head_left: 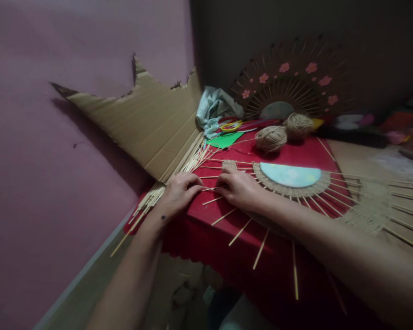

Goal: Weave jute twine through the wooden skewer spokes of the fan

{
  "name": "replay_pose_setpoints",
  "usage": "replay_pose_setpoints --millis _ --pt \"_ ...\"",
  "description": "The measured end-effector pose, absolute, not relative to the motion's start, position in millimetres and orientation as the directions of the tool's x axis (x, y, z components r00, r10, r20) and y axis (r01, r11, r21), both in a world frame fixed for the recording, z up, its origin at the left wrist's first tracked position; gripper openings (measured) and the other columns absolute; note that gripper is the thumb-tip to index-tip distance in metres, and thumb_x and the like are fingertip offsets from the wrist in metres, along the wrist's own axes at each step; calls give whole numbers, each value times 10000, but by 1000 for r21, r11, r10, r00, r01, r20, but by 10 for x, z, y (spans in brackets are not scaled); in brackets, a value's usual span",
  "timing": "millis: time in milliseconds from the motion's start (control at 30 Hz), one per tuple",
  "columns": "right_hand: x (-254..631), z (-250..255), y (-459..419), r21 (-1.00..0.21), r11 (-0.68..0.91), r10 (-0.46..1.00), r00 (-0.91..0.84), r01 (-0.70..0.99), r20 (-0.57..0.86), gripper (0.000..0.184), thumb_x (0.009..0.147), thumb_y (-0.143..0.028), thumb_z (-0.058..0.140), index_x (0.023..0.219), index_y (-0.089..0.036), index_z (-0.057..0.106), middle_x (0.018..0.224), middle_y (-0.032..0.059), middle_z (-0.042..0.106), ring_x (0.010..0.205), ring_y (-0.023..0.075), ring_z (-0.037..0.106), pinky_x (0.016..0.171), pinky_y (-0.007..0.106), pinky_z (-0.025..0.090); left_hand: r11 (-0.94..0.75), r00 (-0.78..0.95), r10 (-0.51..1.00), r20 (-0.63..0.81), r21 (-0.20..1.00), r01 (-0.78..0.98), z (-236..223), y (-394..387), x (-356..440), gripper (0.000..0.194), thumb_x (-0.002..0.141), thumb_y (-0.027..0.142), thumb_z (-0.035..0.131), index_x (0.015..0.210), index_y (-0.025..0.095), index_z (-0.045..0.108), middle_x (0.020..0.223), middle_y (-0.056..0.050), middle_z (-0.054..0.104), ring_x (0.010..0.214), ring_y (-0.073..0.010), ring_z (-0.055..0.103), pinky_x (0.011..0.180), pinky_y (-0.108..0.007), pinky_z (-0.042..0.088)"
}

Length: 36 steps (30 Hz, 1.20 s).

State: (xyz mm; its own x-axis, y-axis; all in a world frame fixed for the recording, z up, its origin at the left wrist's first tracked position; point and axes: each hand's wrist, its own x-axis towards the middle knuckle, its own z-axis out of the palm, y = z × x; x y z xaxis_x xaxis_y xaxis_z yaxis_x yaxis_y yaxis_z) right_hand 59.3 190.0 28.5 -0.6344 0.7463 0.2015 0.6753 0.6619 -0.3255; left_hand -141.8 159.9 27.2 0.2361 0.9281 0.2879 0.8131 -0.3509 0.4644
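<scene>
On the table (306, 153) lies a woven fan (298, 190); its front sticks pass over the near edge. To the left of it, along the table's left side, lies a stick bundle (151, 197), and beyond this stands a cardboard (144, 123) against the wall (48, 183). Behind the fan are two twine balls (271, 139), a sheet (225, 140) at their left, and behind them another fan (285, 68).

No lettering, label, number or sign can be read.
</scene>
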Motion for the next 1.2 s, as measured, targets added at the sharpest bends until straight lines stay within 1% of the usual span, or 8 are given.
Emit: replay_pose_setpoints --millis 100,333,467,767,833,900,1033,1200 --pt "581 292 1914 -273 672 739 -648 689 184 151 873 -197 482 871 -174 632 969 69 586 833 154 552 672 263 379 -352 247 930 273 460 815 269 1570 -1468 115 800 277 582 766 200 660 841 -26 666 865 -187 579 804 -323 437" --pt "502 351 1848 -94 667 744 -657 739 118 239 915 -161 343 987 -147 570 1014 124 570 809 190 560 549 274 349 -308 231 948 220 450 838 279 1595 -1468 102 776 247 586 742 184 659 825 -30 652 859 -185 571 812 -322 433" --pt "487 365 1836 -67 659 751 -652 749 103 273 929 -166 295 1007 -150 557 1018 128 569 808 200 563 537 282 351 -328 265 943 200 442 835 308 1590 -1495 108 783 240 580 729 183 653 823 -27 637 857 -181 561 810 -315 426" --pt "520 382 1826 -70 673 739 -664 736 115 212 868 -120 374 993 -155 541 1016 119 558 811 198 551 523 282 304 -354 298 932 206 351 867 315 1682 -1475 91 809 205 570 742 171 622 801 -25 633 812 -171 554 769 -293 422" --pt "537 360 1834 -115 689 725 -676 716 132 201 860 -108 376 954 -152 548 1007 118 561 787 190 540 534 282 302 -400 325 904 277 278 874 320 1712 -1432 95 827 217 567 760 168 613 799 -32 629 798 -175 543 751 -294 415" --pt "558 320 1864 -227 706 707 -683 671 181 177 834 -88 401 896 -147 555 984 116 570 755 180 524 557 282 311 -466 397 848 352 139 874 336 1758 -1373 112 853 225 541 785 166 607 819 -48 627 806 -190 526 754 -314 400" --pt "615 248 1971 -462 679 726 -618 571 303 139 782 -57 456 796 -158 550 886 71 592 746 156 506 656 276 360 -545 546 766 338 -109 831 377 1969 -1212 105 851 163 509 806 154 604 845 -80 624 818 -215 510 740 -331 373" --pt "678 232 2088 -656 564 813 -474 502 337 154 785 -49 443 774 -154 556 737 10 606 698 120 530 681 241 400 -606 617 727 301 -140 783 352 2294 -1025 126 860 205 526 783 141 602 788 -81 619 763 -208 507 700 -317 360"
